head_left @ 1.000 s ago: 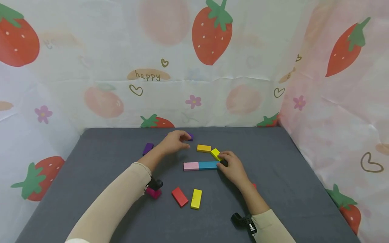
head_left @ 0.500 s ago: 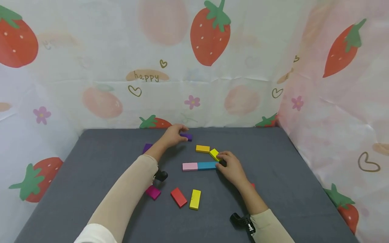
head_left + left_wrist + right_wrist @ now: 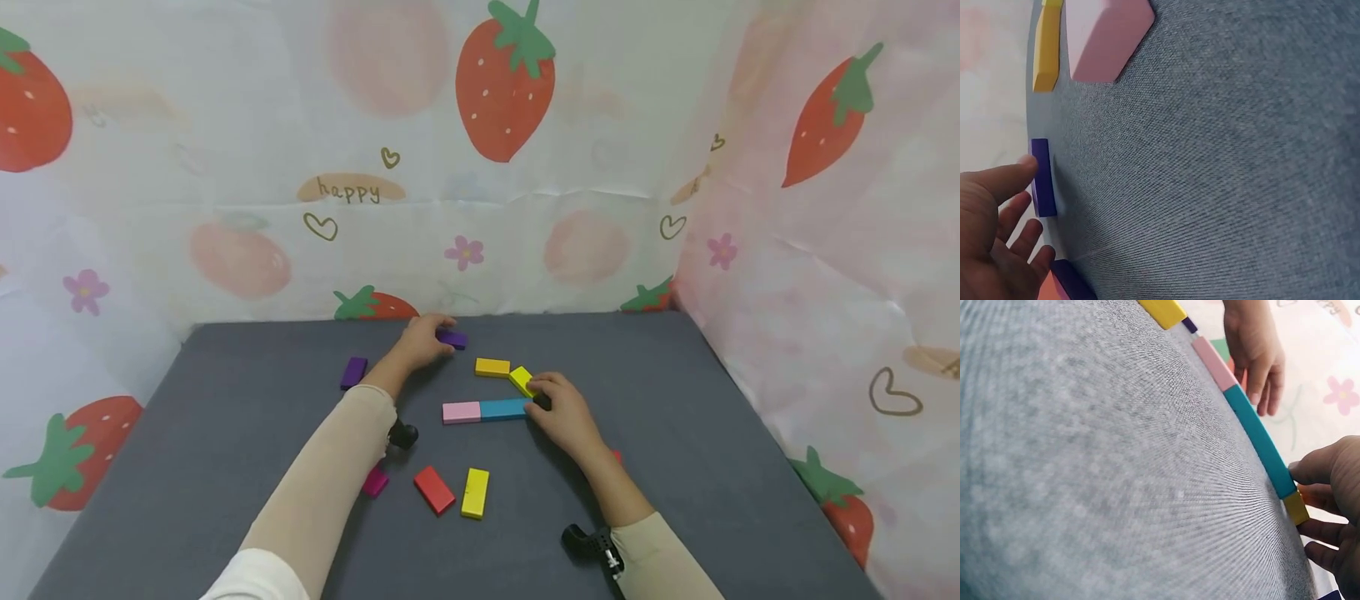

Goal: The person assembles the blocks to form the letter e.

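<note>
The left hand was out at twelve o'clock on the grey surface, fingers nearly straight, fingertips touching the near end of a purple block by the back edge; the wrist view showed a touch, not a grasp. The right hand sat at about two o'clock from the centre, fingers curled around something dark at the join where the teal block met the slanted yellow block; what it pinched I could not tell. By my reading, a chain of flat blocks was being laid end to end: pink block touching teal, yellow bending off, a second yellow block beyond. Next called for closing the fingers on the purple piece and bringing it to the open end near that yellow one.

Spare pieces lay around: another purple block at ten o'clock, and a red block, a yellow block and a magenta block at six. Nothing blocked the short path between.
</note>
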`<act>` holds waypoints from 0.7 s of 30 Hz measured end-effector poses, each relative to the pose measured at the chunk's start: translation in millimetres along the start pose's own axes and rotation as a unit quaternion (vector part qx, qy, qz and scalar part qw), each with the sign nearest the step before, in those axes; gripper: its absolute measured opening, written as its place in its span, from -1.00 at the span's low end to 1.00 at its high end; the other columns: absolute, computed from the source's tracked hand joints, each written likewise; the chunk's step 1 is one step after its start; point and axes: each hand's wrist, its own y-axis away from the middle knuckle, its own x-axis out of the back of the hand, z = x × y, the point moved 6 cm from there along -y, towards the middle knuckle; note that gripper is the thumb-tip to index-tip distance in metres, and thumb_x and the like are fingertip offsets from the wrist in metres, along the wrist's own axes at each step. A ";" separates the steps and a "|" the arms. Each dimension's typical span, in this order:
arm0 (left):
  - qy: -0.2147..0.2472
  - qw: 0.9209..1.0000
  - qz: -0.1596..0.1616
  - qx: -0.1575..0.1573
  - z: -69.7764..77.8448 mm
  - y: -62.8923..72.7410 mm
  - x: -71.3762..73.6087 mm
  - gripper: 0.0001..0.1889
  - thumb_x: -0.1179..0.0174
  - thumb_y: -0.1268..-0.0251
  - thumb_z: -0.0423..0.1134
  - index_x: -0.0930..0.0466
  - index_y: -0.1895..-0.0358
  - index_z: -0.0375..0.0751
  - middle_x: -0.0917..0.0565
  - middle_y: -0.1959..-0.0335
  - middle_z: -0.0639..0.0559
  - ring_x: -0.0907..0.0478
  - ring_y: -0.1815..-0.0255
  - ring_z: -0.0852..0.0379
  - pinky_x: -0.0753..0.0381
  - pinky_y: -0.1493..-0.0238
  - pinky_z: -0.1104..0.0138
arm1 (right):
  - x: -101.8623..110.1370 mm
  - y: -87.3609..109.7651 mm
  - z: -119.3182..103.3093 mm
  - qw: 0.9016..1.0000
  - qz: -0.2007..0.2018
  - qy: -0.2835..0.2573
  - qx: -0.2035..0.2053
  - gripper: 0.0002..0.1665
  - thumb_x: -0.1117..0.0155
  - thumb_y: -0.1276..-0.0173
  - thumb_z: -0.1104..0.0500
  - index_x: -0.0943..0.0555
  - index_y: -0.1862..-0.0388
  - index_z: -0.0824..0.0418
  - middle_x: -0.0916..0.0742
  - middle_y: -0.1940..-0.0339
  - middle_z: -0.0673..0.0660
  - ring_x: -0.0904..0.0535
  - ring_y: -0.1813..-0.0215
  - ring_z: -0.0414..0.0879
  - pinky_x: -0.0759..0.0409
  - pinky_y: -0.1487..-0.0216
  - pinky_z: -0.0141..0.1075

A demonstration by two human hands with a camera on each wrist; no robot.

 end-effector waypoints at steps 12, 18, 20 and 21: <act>-0.015 1.000 -0.007 0.015 -6.6 -2.9 -3.1 -0.49 -0.33 -0.36 -0.32 -0.53 -0.36 -0.19 -0.58 -0.33 -0.17 -0.34 -0.42 -0.25 -0.18 -0.48 -0.16 | -1.1 -1.1 1.1 1.000 0.003 -0.003 0.006 -0.58 -0.43 -0.38 0.17 -0.69 -0.19 0.23 -0.63 -0.28 0.14 -0.52 -0.36 0.13 -0.48 -0.33 0.08; -0.011 1.000 -0.004 0.015 -3.9 -2.3 -2.9 -0.52 -0.32 -0.35 -0.35 -0.56 -0.33 -0.21 -0.60 -0.30 -0.17 -0.37 -0.40 -0.24 -0.15 -0.47 -0.19 | 0.2 0.1 0.0 1.000 0.000 -0.004 0.000 -0.58 -0.43 -0.39 0.17 -0.69 -0.19 0.23 -0.63 -0.28 0.13 -0.52 -0.36 0.12 -0.48 -0.34 0.06; -0.010 1.000 -0.005 0.014 -3.0 -2.3 -3.1 -0.53 -0.32 -0.35 -0.36 -0.57 -0.32 -0.22 -0.61 -0.29 -0.17 -0.38 -0.40 -0.22 -0.15 -0.48 -0.18 | 0.9 0.6 -0.1 1.000 -0.001 -0.004 -0.001 -0.58 -0.43 -0.39 0.17 -0.69 -0.20 0.23 -0.63 -0.28 0.13 -0.52 -0.36 0.12 -0.48 -0.34 0.06; -0.010 1.000 -0.005 0.014 -2.7 -2.5 -3.3 -0.54 -0.32 -0.35 -0.36 -0.57 -0.31 -0.22 -0.62 -0.28 -0.16 -0.40 -0.39 -0.21 -0.16 -0.48 -0.17 | 1.5 0.9 -0.4 1.000 -0.001 -0.006 -0.001 -0.58 -0.43 -0.39 0.17 -0.69 -0.20 0.24 -0.63 -0.28 0.13 -0.52 -0.36 0.12 -0.49 -0.34 0.06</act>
